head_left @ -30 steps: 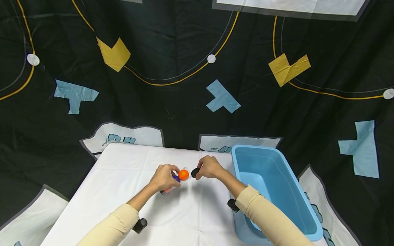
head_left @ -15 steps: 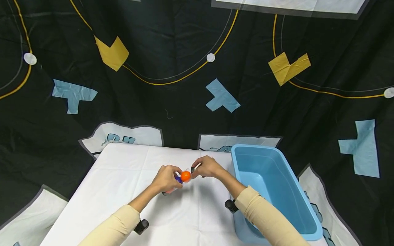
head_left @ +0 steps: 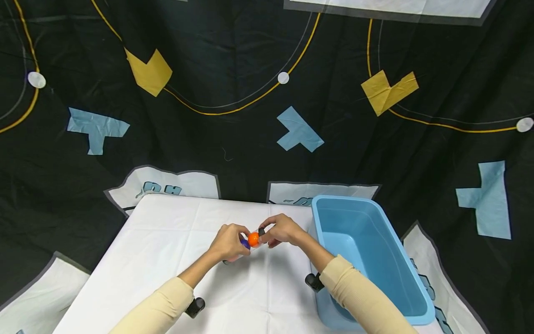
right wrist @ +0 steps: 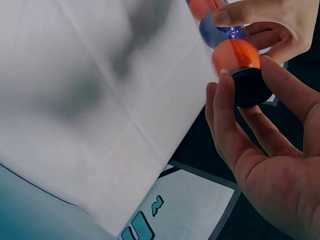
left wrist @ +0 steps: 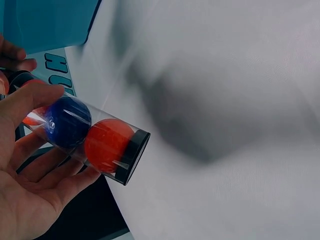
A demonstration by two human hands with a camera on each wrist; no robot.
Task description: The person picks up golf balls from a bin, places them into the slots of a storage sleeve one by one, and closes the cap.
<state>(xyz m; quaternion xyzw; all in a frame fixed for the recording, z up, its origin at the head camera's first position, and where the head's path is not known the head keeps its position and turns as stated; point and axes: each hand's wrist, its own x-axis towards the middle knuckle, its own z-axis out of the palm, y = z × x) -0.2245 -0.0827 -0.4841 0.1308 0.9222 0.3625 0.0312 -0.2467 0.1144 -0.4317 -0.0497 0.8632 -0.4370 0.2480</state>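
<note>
Above the white table, my left hand (head_left: 227, 242) grips a clear tube (left wrist: 96, 111) holding a blue ball (left wrist: 69, 122) between two orange-red balls. In the left wrist view one orange-red ball (left wrist: 108, 145) lies against the black end cap (left wrist: 133, 158). My right hand (head_left: 283, 229) pinches a second black cap (right wrist: 251, 89) between thumb and fingers. That cap sits right at the tube's other end, beside the bright orange ball (right wrist: 235, 55). The left fingers cover part of the tube's middle.
A light blue plastic tub (head_left: 375, 260) stands on the right side of the white-covered table (head_left: 167, 241), under the right forearm. Behind the table hangs a black cloth (head_left: 233, 153) with yellow and blue tape marks.
The right hand has brought the black cap from a small gap away to the tube's end, turning it on the way. The left hand and tube have shifted slightly right.
</note>
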